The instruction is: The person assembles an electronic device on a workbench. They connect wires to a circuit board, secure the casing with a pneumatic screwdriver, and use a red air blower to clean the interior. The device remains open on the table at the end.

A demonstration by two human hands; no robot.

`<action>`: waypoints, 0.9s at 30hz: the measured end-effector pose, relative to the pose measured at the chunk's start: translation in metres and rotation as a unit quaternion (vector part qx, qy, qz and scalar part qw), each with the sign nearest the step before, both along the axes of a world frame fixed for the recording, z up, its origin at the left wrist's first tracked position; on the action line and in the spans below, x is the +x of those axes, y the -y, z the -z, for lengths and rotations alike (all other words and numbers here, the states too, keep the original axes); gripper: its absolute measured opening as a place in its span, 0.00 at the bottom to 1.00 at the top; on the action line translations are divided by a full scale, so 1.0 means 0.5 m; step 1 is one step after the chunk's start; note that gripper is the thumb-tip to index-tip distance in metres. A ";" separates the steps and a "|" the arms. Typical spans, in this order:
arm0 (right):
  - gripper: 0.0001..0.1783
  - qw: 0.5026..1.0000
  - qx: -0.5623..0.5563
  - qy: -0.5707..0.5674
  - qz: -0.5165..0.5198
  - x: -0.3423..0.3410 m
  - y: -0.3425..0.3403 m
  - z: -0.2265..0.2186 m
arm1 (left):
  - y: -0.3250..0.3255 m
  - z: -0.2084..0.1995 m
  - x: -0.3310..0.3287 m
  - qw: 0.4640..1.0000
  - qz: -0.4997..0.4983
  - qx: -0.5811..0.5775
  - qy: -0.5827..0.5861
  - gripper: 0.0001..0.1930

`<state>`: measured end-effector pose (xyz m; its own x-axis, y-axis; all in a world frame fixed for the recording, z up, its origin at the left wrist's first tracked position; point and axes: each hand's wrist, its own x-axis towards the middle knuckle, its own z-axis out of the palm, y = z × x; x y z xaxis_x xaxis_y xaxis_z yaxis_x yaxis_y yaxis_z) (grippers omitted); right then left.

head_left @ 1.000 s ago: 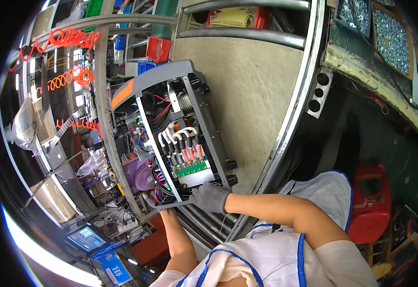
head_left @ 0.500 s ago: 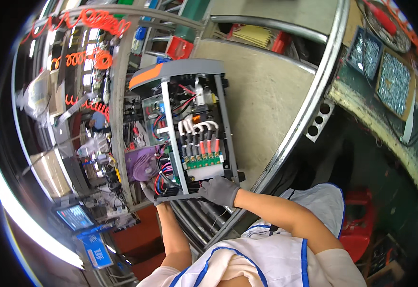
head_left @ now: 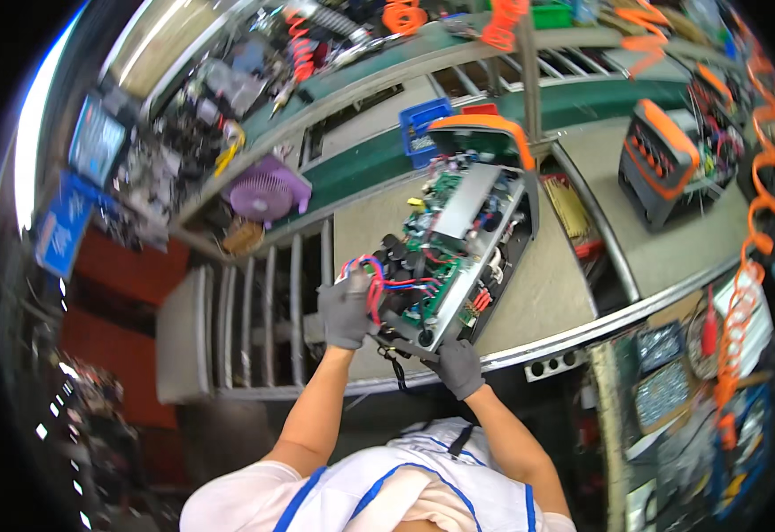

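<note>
An open machine [head_left: 472, 222] with a grey and orange panel at its far end stands slanted on the bench. Its covers are off, showing green circuit boards [head_left: 441, 199], black cylindrical parts and a silver metal rail. My left hand [head_left: 345, 310], in a grey glove, is closed at the near left corner, beside a loop of red and blue wires [head_left: 371, 270]; its fingertips are partly hidden. At the near right corner my right hand [head_left: 458, 368], also gloved, grips the bottom edge of the frame. A short black cable [head_left: 398, 368] hangs between the hands.
A roller conveyor [head_left: 270, 310] runs to the left. Behind it stand a purple fan [head_left: 263, 195] and a blue bin [head_left: 421, 129]. Another orange and grey machine [head_left: 658, 164] sits further right. Trays of small metal parts [head_left: 662, 390] and coiled orange hoses [head_left: 760, 191] are at the right.
My view has swung round, and the machine has turned so its circuit-board side shows. The left hand has moved to the wire side; the right still holds the near end.
</note>
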<state>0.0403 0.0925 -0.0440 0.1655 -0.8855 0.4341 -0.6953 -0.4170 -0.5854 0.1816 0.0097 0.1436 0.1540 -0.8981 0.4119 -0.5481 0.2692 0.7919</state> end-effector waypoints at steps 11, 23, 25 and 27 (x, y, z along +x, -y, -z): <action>0.23 0.979 0.149 0.077 0.114 -0.038 -0.092 0.005 | -0.085 0.048 -0.017 0.976 0.090 -0.172 0.097 0.16; 0.26 0.962 0.229 -0.013 0.151 -0.025 -0.083 -0.107 | -0.002 0.169 0.171 0.903 0.264 0.159 -0.299 0.17; 0.25 0.953 0.256 0.070 0.148 -0.010 -0.079 -0.113 | -0.012 0.163 0.184 0.887 0.280 0.169 -0.326 0.18; 0.23 0.948 0.245 0.154 0.136 0.004 -0.072 -0.123 | -0.016 0.163 0.192 0.883 0.286 0.163 -0.335 0.17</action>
